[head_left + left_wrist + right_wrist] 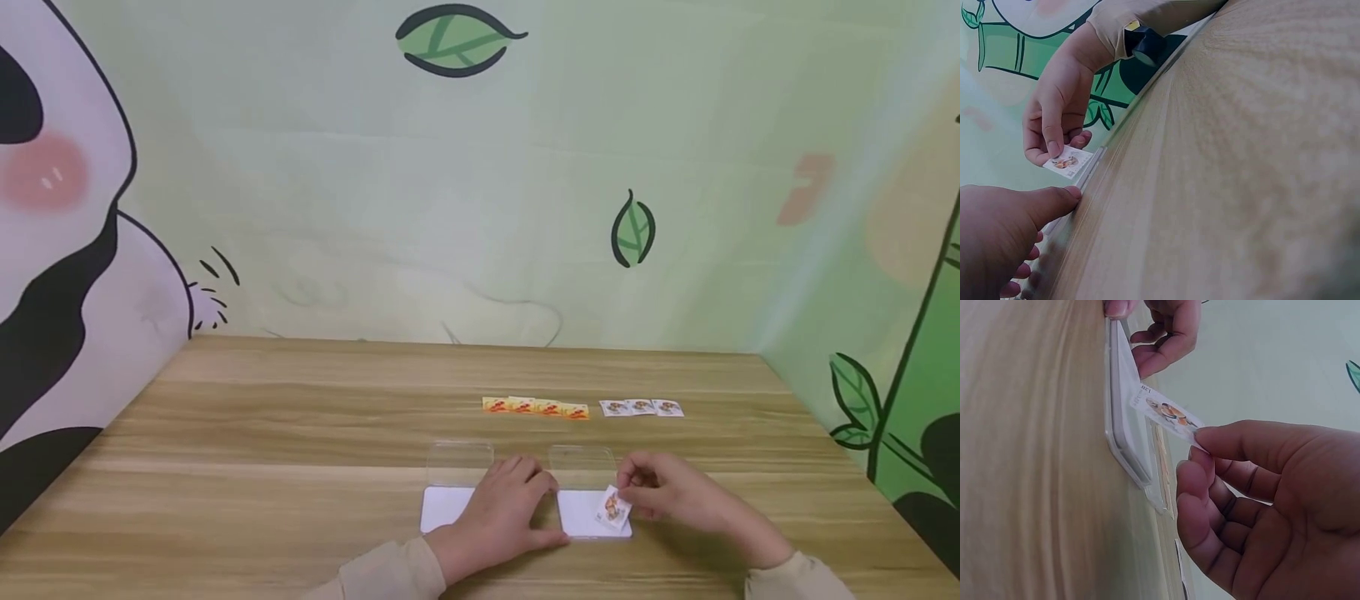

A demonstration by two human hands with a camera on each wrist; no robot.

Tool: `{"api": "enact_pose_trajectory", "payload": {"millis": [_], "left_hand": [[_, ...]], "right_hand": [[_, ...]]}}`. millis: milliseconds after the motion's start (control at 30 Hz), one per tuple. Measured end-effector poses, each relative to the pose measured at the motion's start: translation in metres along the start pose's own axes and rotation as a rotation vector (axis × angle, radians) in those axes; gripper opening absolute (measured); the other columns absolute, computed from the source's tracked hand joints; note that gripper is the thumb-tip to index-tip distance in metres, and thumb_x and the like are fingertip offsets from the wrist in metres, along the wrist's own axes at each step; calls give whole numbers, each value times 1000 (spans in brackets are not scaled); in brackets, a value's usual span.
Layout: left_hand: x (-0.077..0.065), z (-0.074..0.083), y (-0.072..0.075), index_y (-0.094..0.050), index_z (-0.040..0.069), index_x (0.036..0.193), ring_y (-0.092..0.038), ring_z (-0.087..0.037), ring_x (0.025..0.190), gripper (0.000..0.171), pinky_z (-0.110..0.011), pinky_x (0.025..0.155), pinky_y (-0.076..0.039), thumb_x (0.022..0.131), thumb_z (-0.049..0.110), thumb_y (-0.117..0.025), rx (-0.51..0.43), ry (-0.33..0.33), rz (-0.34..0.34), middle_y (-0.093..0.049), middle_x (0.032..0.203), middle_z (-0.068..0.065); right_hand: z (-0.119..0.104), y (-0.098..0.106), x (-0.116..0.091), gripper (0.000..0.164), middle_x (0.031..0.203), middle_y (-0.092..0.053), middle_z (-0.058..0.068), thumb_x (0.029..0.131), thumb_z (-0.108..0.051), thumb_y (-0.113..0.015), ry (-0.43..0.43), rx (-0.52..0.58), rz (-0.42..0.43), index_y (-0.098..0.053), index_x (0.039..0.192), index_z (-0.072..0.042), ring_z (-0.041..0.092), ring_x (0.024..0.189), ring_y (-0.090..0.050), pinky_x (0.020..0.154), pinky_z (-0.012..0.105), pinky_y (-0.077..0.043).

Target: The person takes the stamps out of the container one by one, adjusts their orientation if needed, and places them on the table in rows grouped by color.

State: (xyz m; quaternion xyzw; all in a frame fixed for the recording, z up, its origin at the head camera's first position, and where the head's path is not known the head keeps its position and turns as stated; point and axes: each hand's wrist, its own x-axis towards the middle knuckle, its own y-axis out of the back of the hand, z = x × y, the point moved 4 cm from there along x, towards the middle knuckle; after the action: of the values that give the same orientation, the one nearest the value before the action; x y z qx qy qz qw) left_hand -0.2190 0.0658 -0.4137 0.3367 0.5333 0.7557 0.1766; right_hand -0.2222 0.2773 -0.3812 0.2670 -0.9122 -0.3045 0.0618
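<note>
My right hand (675, 493) pinches a small white-bordered stamp (1169, 415) with a coloured picture, thumb on top. The stamp overlaps the right part of a flat clear plastic case (577, 512) in the head view, tilted, one end close to the white surface inside. That case lies with its transparent lid (582, 467) folded back. My left hand (504, 518) grips the case's left side, thumb at the near edge and fingers toward the hinge. Behind this hand is a similar case (444, 508), partly hidden, its clear lid (460, 463) also folded back.
Farther back on the wooden table (262, 467), several yellow-and-red stamps (535, 407) lie in an overlapping row. To their right is a row of three white-bordered stamps (641, 407). A printed wall (337, 208) rises behind the table's far edge.
</note>
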Motion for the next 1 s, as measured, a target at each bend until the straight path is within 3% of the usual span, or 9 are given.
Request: {"api": "enact_pose_trajectory", "payload": {"millis": [367, 1000], "left_hand": [[1, 2, 3, -63, 19, 107, -52, -13, 105, 48, -33, 97, -43, 78, 57, -70, 10, -7, -15, -55, 104, 6], [-1, -1, 0, -63, 19, 107, -51, -12, 103, 47, -32, 96, -43, 78, 56, -71, 18, -13, 5, -56, 104, 6]], "right_hand": [[1, 6, -3, 11, 75, -57, 8, 92, -5, -56, 96, 37, 2, -56, 92, 5, 3, 61, -53, 51, 22, -48], [-6, 24, 0, 16, 78, -57, 5, 94, -7, -55, 49, 24, 66, -54, 97, 9, 7, 65, -55, 56, 27, -50]]}}
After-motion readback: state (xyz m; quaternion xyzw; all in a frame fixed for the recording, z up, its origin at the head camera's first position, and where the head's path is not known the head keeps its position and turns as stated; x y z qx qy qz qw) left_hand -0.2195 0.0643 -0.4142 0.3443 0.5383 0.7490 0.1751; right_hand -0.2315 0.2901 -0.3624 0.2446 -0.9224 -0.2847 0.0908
